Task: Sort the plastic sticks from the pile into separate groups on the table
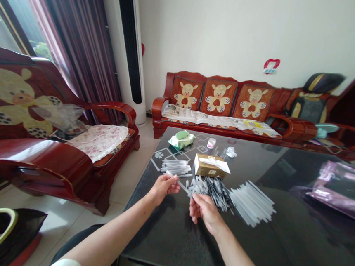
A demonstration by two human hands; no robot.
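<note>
A thin translucent plastic tube (184, 187) spans the gap between my two hands, above the dark table. My left hand (164, 188) pinches its left end between thumb and fingers. At the other end, my right hand (203, 209) is closed with thumb against forefinger; what exactly sits in that pinch is partly hidden. Just beyond my hands lies a heap of small clear plastic pieces (200, 184). Beside it are thin black sticks (218, 191), and farther right a spread of long translucent tubes (252, 203). Similar tubes (176, 166) lie stacked past my left hand.
A brown-gold box (209, 165) stands behind the piles on the glossy black table (247, 255). Farther back are a green wipes pack (181, 139), a small white jar (211, 143) and crumpled tissue (231, 152). Purple plastic packaging (342, 191) lies right. A lined bin (10, 234) stands lower left.
</note>
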